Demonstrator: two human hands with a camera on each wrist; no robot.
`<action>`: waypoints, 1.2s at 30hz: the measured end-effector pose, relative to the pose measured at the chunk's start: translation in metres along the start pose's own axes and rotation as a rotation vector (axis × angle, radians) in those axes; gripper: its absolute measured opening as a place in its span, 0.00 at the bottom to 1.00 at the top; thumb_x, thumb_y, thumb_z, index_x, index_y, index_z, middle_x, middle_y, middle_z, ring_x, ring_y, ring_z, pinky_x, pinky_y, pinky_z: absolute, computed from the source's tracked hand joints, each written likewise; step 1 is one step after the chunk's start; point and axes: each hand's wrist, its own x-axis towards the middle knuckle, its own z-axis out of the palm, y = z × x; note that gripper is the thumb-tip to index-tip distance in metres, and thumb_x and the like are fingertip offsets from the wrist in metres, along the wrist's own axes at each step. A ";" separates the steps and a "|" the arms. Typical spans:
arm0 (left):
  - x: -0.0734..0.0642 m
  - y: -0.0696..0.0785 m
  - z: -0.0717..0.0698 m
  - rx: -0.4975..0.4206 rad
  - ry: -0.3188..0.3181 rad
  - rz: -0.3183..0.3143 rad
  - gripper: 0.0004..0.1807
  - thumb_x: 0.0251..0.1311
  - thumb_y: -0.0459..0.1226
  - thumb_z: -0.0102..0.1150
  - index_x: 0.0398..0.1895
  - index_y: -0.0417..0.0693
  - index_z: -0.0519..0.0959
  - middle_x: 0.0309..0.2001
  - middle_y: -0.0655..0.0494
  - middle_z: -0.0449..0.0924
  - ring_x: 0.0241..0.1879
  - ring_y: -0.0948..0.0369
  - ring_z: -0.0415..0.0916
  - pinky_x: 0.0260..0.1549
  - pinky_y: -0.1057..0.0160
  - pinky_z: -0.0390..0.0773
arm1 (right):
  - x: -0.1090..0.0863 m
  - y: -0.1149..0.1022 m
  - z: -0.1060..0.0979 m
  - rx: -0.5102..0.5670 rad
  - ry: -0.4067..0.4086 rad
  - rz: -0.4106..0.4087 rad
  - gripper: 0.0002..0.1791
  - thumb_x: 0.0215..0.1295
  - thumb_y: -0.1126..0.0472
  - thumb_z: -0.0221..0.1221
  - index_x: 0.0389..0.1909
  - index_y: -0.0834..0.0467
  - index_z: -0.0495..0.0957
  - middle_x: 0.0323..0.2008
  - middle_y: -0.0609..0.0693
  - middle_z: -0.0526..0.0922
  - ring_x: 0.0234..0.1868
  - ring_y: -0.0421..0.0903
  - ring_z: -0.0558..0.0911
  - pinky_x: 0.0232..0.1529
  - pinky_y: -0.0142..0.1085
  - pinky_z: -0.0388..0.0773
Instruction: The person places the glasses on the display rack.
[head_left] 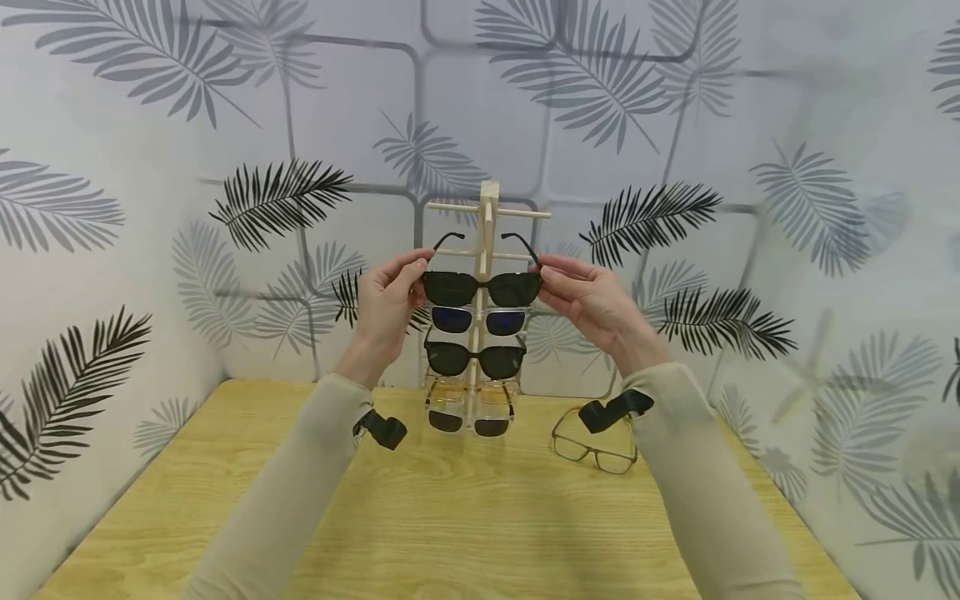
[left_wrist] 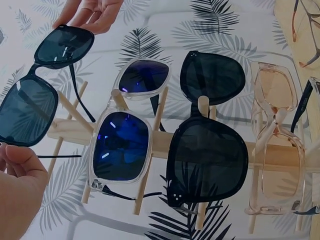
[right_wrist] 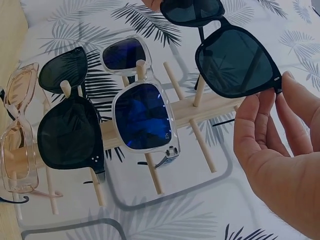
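Both hands hold one pair of black sunglasses (head_left: 514,289) in front of the upper part of a wooden display stand (head_left: 489,196). My left hand (head_left: 384,308) pinches the frame at its left hinge, and my right hand (head_left: 588,304) pinches the right hinge. The temples are unfolded and point toward the stand's pegs. Just below hang clear-framed sunglasses with blue lenses (left_wrist: 122,145). Under those sit black sunglasses (right_wrist: 70,132), then glasses with amber lenses (left_wrist: 280,165). Lowest on the stand is a clear-framed pair with dark lenses (head_left: 491,427).
On the wooden table (head_left: 450,517), a pair of thin-framed eyeglasses (head_left: 596,454) lies to the right of the stand, partly behind the right wrist camera (head_left: 615,410). Bare pegs (head_left: 525,214) stick out at the stand's top. A leaf-patterned wall (head_left: 360,92) stands close behind.
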 end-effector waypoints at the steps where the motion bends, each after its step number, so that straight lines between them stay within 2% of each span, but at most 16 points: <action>1: 0.001 0.000 0.000 0.007 0.005 -0.001 0.15 0.71 0.33 0.53 0.54 0.33 0.79 0.27 0.59 0.74 0.23 0.64 0.67 0.24 0.69 0.71 | 0.002 0.001 0.001 0.000 0.007 -0.004 0.15 0.63 0.70 0.62 0.51 0.61 0.81 0.45 0.53 0.86 0.45 0.45 0.85 0.49 0.34 0.82; 6: 0.010 0.000 -0.001 0.036 0.040 -0.028 0.19 0.70 0.38 0.56 0.56 0.33 0.78 0.29 0.59 0.74 0.24 0.65 0.66 0.26 0.69 0.71 | 0.009 0.003 0.001 -0.005 0.024 -0.012 0.20 0.64 0.69 0.62 0.58 0.62 0.77 0.47 0.52 0.85 0.43 0.44 0.85 0.50 0.33 0.81; 11: 0.017 -0.002 0.001 0.087 0.094 -0.055 0.19 0.68 0.40 0.58 0.55 0.36 0.80 0.30 0.59 0.74 0.23 0.66 0.68 0.24 0.72 0.72 | 0.017 0.003 0.001 -0.006 0.050 -0.021 0.22 0.64 0.68 0.62 0.60 0.62 0.76 0.45 0.51 0.85 0.43 0.44 0.84 0.49 0.32 0.81; 17: 0.024 -0.002 0.004 0.135 0.108 -0.033 0.19 0.68 0.40 0.57 0.54 0.34 0.80 0.29 0.58 0.75 0.22 0.67 0.68 0.23 0.74 0.72 | 0.025 0.006 0.002 -0.016 0.093 -0.040 0.29 0.64 0.66 0.62 0.66 0.64 0.70 0.42 0.49 0.86 0.42 0.43 0.84 0.49 0.33 0.81; 20: 0.026 -0.003 0.004 0.154 0.104 -0.024 0.19 0.69 0.39 0.57 0.54 0.33 0.80 0.29 0.59 0.76 0.21 0.67 0.68 0.22 0.73 0.73 | 0.028 0.007 0.002 -0.002 0.110 -0.044 0.23 0.65 0.66 0.61 0.61 0.63 0.75 0.39 0.49 0.86 0.40 0.43 0.84 0.47 0.33 0.81; 24: 0.029 -0.005 0.004 0.159 0.116 -0.035 0.18 0.68 0.38 0.57 0.54 0.33 0.80 0.29 0.59 0.78 0.21 0.67 0.69 0.22 0.73 0.73 | 0.030 0.009 0.001 -0.013 0.132 -0.043 0.10 0.66 0.66 0.60 0.46 0.57 0.84 0.37 0.48 0.86 0.38 0.42 0.83 0.45 0.33 0.81; 26: 0.030 -0.006 0.004 0.164 0.121 -0.039 0.18 0.68 0.38 0.57 0.54 0.34 0.80 0.29 0.59 0.79 0.21 0.67 0.69 0.22 0.73 0.73 | 0.032 0.009 0.001 -0.022 0.139 -0.046 0.08 0.66 0.66 0.60 0.43 0.56 0.85 0.36 0.48 0.86 0.37 0.43 0.83 0.45 0.33 0.82; 29: 0.032 -0.007 0.003 0.173 0.127 -0.041 0.18 0.69 0.39 0.57 0.54 0.34 0.81 0.28 0.59 0.78 0.21 0.67 0.69 0.22 0.73 0.73 | 0.034 0.008 0.002 -0.027 0.130 -0.043 0.13 0.66 0.66 0.61 0.51 0.59 0.82 0.37 0.48 0.85 0.38 0.43 0.83 0.46 0.33 0.81; 32: 0.033 -0.008 0.001 0.188 0.127 -0.044 0.18 0.69 0.39 0.57 0.53 0.34 0.81 0.28 0.58 0.77 0.21 0.67 0.68 0.22 0.73 0.73 | 0.036 0.008 0.002 -0.051 0.124 -0.032 0.22 0.66 0.65 0.61 0.61 0.63 0.75 0.37 0.47 0.84 0.38 0.42 0.82 0.47 0.33 0.80; 36: 0.033 -0.010 0.000 0.215 0.123 -0.063 0.18 0.70 0.40 0.56 0.53 0.34 0.81 0.26 0.59 0.75 0.22 0.67 0.68 0.24 0.72 0.74 | 0.036 0.010 0.002 -0.087 0.129 -0.024 0.24 0.68 0.64 0.60 0.63 0.63 0.72 0.37 0.46 0.83 0.38 0.41 0.81 0.46 0.32 0.80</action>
